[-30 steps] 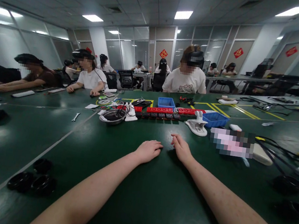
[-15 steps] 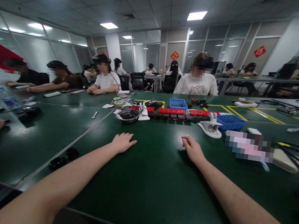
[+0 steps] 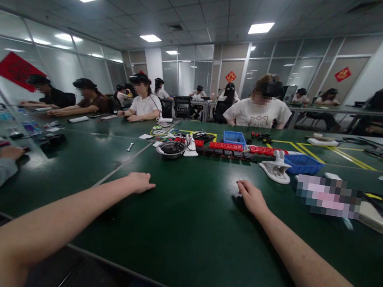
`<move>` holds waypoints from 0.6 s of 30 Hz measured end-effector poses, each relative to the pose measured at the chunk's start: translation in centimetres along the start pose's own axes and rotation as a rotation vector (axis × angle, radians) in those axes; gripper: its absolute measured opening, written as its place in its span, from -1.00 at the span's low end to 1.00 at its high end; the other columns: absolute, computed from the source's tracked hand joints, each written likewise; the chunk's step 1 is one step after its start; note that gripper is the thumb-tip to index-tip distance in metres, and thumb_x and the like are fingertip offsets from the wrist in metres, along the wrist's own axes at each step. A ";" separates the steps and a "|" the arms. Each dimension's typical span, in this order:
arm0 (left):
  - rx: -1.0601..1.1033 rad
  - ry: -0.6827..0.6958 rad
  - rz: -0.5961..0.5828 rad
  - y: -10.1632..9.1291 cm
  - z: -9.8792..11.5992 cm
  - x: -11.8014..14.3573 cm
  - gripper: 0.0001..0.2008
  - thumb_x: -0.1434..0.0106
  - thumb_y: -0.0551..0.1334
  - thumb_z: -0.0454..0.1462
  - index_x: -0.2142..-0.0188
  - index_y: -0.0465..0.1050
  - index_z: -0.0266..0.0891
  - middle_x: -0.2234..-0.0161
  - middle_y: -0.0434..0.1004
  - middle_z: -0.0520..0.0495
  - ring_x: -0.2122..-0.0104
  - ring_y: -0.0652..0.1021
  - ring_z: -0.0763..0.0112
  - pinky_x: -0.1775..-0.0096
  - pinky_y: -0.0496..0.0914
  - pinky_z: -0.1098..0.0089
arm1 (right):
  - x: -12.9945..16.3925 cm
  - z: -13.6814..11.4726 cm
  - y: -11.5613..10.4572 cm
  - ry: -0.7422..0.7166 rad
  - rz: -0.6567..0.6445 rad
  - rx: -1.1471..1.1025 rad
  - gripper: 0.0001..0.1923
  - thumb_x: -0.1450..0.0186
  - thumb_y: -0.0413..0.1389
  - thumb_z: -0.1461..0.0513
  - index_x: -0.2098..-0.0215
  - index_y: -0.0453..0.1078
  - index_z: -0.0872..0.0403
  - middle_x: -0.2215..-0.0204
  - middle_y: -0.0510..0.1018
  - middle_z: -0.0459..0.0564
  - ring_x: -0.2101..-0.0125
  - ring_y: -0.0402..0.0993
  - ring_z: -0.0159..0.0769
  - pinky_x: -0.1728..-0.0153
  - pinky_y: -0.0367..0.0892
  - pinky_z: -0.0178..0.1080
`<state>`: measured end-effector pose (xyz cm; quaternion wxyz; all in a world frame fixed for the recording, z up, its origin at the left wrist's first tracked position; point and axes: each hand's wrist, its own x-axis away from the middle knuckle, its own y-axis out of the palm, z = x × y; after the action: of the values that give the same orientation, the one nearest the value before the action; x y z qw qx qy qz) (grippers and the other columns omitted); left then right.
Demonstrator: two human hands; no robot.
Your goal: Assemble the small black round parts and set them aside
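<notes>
While both hands lie flat on the green table (image 3: 177,237), nothing is held.
Left hand (image 3: 139,183): fingers loosely spread, palm down, empty. Right hand (image 3: 251,195): fingers slack, half open, empty. Nearest item, beyond the right hand on the table: white clip stand (image 3: 276,168), probably light, rigid plastic, smooth; best gripped by its upright post. Further back on the table: metal bowl (image 3: 171,149), red strips (image 3: 227,146), blue bin (image 3: 302,164).
</notes>
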<state>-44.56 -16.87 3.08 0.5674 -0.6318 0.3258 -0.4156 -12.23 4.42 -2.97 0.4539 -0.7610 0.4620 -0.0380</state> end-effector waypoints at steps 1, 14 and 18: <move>0.023 0.008 -0.023 -0.8 -0.8 0.3 -0.49 0.04 0.02 0.08 0.35 0.33 -0.34 0.37 0.43 -0.27 0.35 0.45 0.15 0.33 0.29 0.27 | 0.0 0.0 0.0 -0.001 -0.001 0.001 -0.62 -0.20 -0.23 0.04 0.25 0.28 0.07 0.49 0.44 -0.04 0.44 0.35 -0.32 0.40 0.20 -0.32; 0.428 -0.057 0.143 -2.0 -12.2 5.2 -0.38 0.22 0.20 0.03 0.18 0.28 -0.25 0.27 0.42 -0.04 0.30 0.43 0.29 0.23 0.29 0.39 | -0.3 -0.7 -0.3 0.003 -0.044 0.019 -0.60 -0.20 -0.25 0.05 0.29 0.31 0.07 0.55 0.42 -0.07 0.47 0.33 -0.34 0.44 0.18 -0.33; 0.300 -0.138 0.142 -1.8 -13.2 6.2 -0.44 0.20 0.16 0.07 0.26 0.33 -0.21 0.29 0.43 -0.03 0.26 0.41 0.22 0.21 0.26 0.39 | -0.3 -0.9 -0.2 0.020 -0.048 0.032 -0.61 -0.20 -0.24 0.05 0.29 0.31 0.07 0.55 0.43 -0.07 0.47 0.34 -0.33 0.44 0.18 -0.33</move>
<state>-53.69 -27.99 5.93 0.7041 -0.5425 0.2643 -0.3742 -12.71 4.11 -2.16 0.4604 -0.7639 0.4476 -0.0639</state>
